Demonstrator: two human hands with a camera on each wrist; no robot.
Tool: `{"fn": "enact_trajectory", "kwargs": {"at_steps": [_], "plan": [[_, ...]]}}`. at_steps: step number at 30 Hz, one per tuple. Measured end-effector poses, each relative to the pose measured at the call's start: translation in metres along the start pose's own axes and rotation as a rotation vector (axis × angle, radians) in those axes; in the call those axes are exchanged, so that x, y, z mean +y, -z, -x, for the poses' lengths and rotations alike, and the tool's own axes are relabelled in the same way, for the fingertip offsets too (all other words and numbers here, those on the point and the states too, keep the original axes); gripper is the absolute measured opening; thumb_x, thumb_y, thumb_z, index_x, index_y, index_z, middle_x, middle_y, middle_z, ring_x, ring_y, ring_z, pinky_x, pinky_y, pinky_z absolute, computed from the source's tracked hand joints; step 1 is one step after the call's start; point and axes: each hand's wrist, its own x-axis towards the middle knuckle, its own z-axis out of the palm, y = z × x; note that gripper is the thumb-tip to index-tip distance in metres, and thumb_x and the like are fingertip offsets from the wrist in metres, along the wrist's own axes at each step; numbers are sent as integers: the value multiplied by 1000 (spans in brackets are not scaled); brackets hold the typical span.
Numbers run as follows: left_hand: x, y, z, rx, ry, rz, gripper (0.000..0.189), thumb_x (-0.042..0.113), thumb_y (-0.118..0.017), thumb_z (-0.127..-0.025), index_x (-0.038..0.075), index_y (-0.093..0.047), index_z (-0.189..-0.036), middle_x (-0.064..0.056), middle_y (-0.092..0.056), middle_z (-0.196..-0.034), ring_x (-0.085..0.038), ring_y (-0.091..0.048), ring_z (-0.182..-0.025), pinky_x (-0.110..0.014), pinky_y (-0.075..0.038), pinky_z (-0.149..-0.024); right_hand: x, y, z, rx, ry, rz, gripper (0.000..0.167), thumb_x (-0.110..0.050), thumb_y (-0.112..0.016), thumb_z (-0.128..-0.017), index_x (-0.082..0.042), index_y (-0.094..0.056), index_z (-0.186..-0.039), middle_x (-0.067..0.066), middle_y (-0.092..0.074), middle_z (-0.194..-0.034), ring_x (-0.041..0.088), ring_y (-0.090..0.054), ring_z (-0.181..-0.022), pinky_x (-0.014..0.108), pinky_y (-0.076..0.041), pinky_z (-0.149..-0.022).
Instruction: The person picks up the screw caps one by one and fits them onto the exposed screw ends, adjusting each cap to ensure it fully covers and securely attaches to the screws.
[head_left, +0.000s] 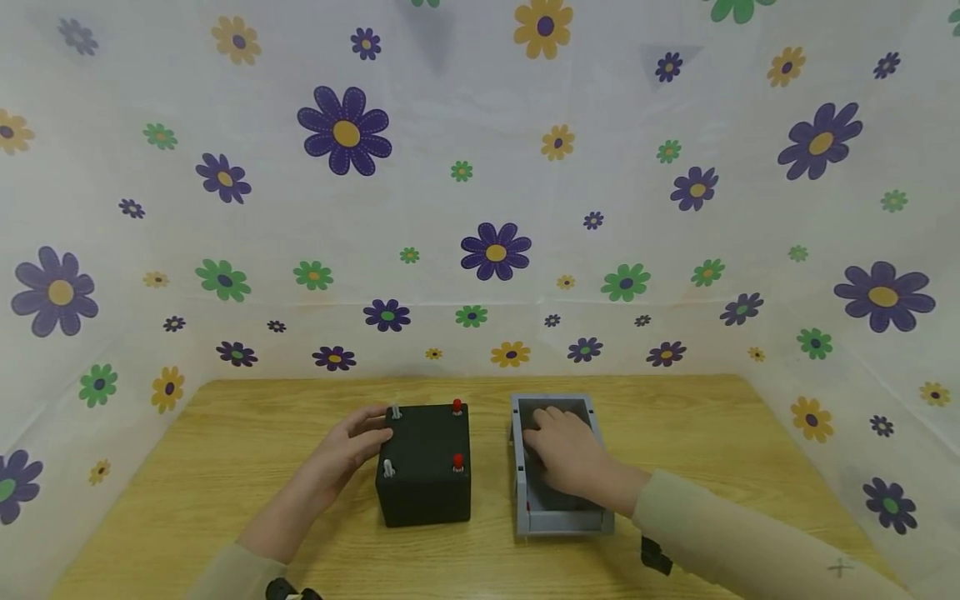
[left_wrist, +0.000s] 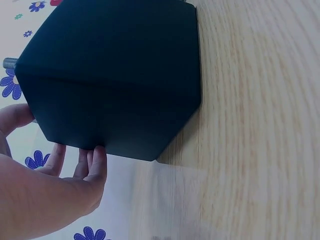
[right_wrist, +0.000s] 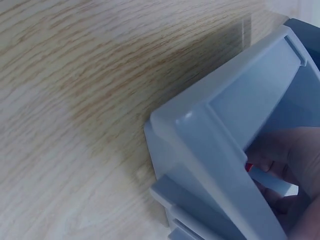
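Observation:
A black box (head_left: 426,442) stands on the table with silver metal posts on top, two of them topped by red caps (head_left: 458,460). My left hand (head_left: 341,454) is at its left side, the thumb by the top edge and the fingertips (left_wrist: 100,152) against the side wall. To the right is a grey open bin (head_left: 566,522), and my right hand (head_left: 564,450) reaches down into it with bent fingers. A small red piece (right_wrist: 248,166) shows beside those fingers in the right wrist view. I cannot tell whether they grip anything.
The wooden table (head_left: 262,442) runs on both sides of the box and bin, with a narrow strip of it between them. A white sheet (head_left: 420,217) printed with flowers closes off the back and both sides.

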Motion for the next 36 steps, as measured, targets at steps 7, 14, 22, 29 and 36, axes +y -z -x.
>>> {"fn": "enact_trajectory", "kwargs": {"at_steps": [7,14,22,29,36], "plan": [[-2,1,-1,-1,-2,16,62,20,-58,-108,-2,-33,-161,-24,-46,-158,3,-63,-108,-16,-50,-98,1,4,2,37,15,11,13,-13,-85,-87,-12,-74,-94,4,-63,-92,21,-55,-85,37,-50,-72],[-2,0,0,1,-6,29,62,18,-58,-107,-3,-34,-161,-21,-49,-155,3,-62,-108,-13,-50,-96,3,11,5,80,44,20,17,-15,-87,-86,-16,-70,-86,1,-58,-86,17,-48,-78,32,-43,-67],[-2,-1,1,0,-18,61,62,16,-57,-108,-5,-33,-160,-18,-51,-152,4,-65,-105,-13,-51,-96,5,14,8,131,89,51,19,-14,-88,-85,-17,-69,-85,-1,-56,-84,16,-46,-76,28,-40,-66],[-3,0,1,-11,-23,66,63,17,-57,-108,-4,-31,-161,-15,-52,-151,4,-65,-106,-13,-51,-96,4,20,8,136,101,16,22,-8,-86,-84,-17,-67,-81,-1,-56,-84,15,-46,-77,28,-40,-66],[-3,1,1,-19,-22,68,63,17,-57,-108,-4,-31,-162,-15,-52,-151,4,-64,-106,-14,-51,-97,2,27,7,146,109,4,22,-5,-84,-84,-16,-66,-80,-1,-56,-84,16,-47,-77,29,-43,-68]]}}
